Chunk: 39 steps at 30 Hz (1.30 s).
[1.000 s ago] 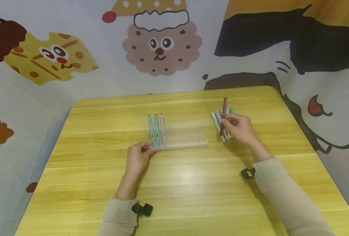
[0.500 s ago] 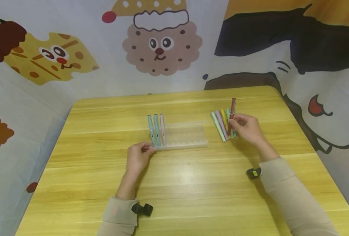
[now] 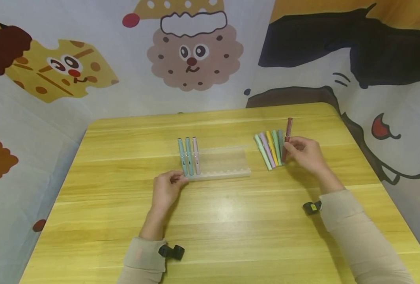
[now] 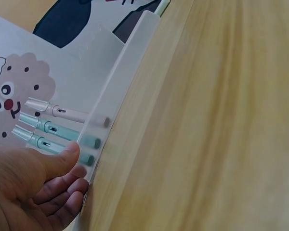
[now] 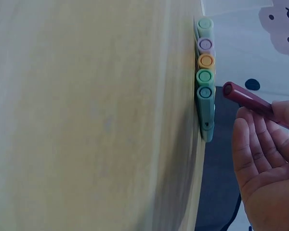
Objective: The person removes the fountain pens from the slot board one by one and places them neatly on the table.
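From my remote station I log: right hand [image 3: 308, 157], fingers pinching one dark red pen [image 3: 288, 128], raised off the counter [image 3: 224, 232] just right of five pens [image 3: 271, 148] lying side by side — left hand [image 3: 165, 188], fingers pinching the near left corner of a clear rack [image 3: 225, 174], three pens [image 3: 189, 163] in its left end.

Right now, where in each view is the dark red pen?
Head: the dark red pen is right of centre, in the right hand.
Left wrist: not visible.
Right wrist: right side, slightly above centre.
Shared landmark: the printed cookie face (top centre; left; top right).
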Each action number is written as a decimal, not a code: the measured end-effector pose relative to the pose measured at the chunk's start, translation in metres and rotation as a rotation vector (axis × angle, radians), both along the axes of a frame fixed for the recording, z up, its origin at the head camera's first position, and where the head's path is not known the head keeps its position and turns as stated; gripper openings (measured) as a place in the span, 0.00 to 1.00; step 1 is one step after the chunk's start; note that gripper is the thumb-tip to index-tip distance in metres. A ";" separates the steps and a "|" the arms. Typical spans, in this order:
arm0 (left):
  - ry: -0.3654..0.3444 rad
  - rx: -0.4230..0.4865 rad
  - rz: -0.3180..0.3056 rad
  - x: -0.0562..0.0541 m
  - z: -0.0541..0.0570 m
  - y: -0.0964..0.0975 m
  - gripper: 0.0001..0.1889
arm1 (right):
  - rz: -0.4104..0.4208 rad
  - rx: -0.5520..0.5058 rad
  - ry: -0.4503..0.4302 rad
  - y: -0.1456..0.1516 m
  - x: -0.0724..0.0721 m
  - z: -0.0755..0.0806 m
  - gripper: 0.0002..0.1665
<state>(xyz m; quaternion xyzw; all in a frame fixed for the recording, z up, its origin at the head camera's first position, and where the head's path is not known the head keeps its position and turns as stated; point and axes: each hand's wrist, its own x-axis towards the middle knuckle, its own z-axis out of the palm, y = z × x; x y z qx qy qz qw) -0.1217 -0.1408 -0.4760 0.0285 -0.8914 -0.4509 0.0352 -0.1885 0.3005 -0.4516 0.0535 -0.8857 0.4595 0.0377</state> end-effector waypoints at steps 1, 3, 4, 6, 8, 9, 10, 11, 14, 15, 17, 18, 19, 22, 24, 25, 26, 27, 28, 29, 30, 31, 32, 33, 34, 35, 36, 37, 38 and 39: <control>0.000 0.001 -0.001 0.000 0.000 0.000 0.11 | -0.002 0.000 -0.001 0.001 0.000 0.000 0.20; 0.001 0.001 -0.002 0.000 0.000 0.000 0.11 | -0.008 0.000 -0.011 0.004 0.000 -0.001 0.21; 0.000 0.001 -0.002 0.000 0.000 0.000 0.11 | -0.011 0.002 -0.017 0.005 -0.001 -0.001 0.21; 0.002 0.002 -0.003 -0.001 0.000 0.000 0.11 | -0.019 0.004 -0.033 0.007 -0.001 -0.002 0.22; 0.002 0.003 -0.004 -0.001 0.001 0.001 0.11 | -0.028 0.019 -0.049 0.010 -0.002 -0.003 0.22; 0.001 0.002 -0.005 -0.001 0.000 0.001 0.11 | -0.032 0.024 -0.060 0.010 -0.002 -0.003 0.22; 0.001 0.002 -0.006 -0.001 0.000 0.001 0.12 | -0.035 0.027 -0.073 0.011 -0.003 -0.003 0.23; 0.001 0.003 -0.009 -0.002 0.000 0.000 0.12 | -0.036 0.033 -0.082 0.012 -0.003 -0.003 0.23; 0.001 0.000 -0.012 -0.002 -0.001 0.000 0.12 | -0.041 0.051 -0.119 0.014 -0.005 -0.003 0.23; 0.003 -0.001 -0.012 -0.002 -0.001 0.000 0.12 | -0.040 0.052 -0.132 0.015 -0.006 -0.003 0.23; 0.007 -0.001 -0.012 -0.001 -0.001 0.000 0.12 | -0.037 0.056 -0.158 0.016 -0.008 -0.004 0.24; 0.008 -0.001 -0.012 -0.001 -0.001 0.000 0.13 | -0.037 0.055 -0.172 0.016 -0.009 -0.005 0.25; 0.011 -0.001 -0.012 -0.001 -0.001 0.000 0.13 | -0.036 0.055 -0.187 0.017 -0.010 -0.005 0.25; 0.013 -0.001 -0.013 -0.001 -0.001 0.000 0.13 | -0.035 0.055 -0.230 0.018 -0.014 -0.007 0.26; 0.010 0.002 -0.012 -0.001 -0.001 0.000 0.13 | -0.034 0.062 -0.251 0.020 -0.016 -0.009 0.27; 0.008 0.003 -0.011 -0.001 -0.001 0.000 0.13 | -0.034 0.065 -0.260 0.020 -0.017 -0.010 0.27; 0.006 0.004 -0.011 0.000 -0.001 0.000 0.13 | -0.033 0.067 -0.268 0.021 -0.018 -0.010 0.26; 0.004 0.004 -0.011 0.000 -0.001 0.000 0.13 | -0.032 0.070 -0.275 0.022 -0.019 -0.011 0.26; 0.002 0.006 -0.010 0.000 -0.001 0.000 0.13 | -0.029 0.077 -0.278 0.022 -0.020 -0.012 0.26; 0.000 0.007 -0.010 0.000 -0.001 0.000 0.13 | -0.026 0.080 -0.284 0.023 -0.020 -0.012 0.25; -0.001 0.006 -0.010 0.000 -0.001 0.000 0.13 | -0.023 0.081 -0.289 0.023 -0.021 -0.013 0.25; -0.001 0.006 -0.010 0.000 -0.001 0.000 0.13 | -0.019 0.084 -0.291 0.023 -0.021 -0.013 0.25; -0.001 0.006 -0.011 -0.001 -0.001 0.000 0.13 | -0.016 0.091 -0.295 0.023 -0.022 -0.014 0.25; -0.002 0.006 -0.012 -0.001 -0.001 0.000 0.13 | -0.013 0.095 -0.295 0.023 -0.022 -0.014 0.24; -0.002 0.005 -0.012 -0.001 -0.001 0.000 0.13 | -0.011 0.103 -0.293 0.023 -0.022 -0.014 0.25; -0.002 0.004 -0.011 -0.001 -0.001 0.000 0.13 | -0.009 0.108 -0.290 0.022 -0.022 -0.014 0.25; -0.003 0.003 -0.010 -0.001 -0.001 0.000 0.13 | -0.009 0.113 -0.287 0.022 -0.023 -0.014 0.25; -0.004 0.003 -0.009 -0.001 0.000 0.000 0.13 | -0.009 0.119 -0.284 0.022 -0.023 -0.014 0.25; -0.004 0.003 -0.010 -0.001 0.000 0.000 0.13 | -0.011 0.125 -0.282 0.021 -0.023 -0.014 0.25; -0.005 0.001 -0.008 -0.001 0.000 0.000 0.13 | -0.013 0.129 -0.280 0.021 -0.023 -0.015 0.25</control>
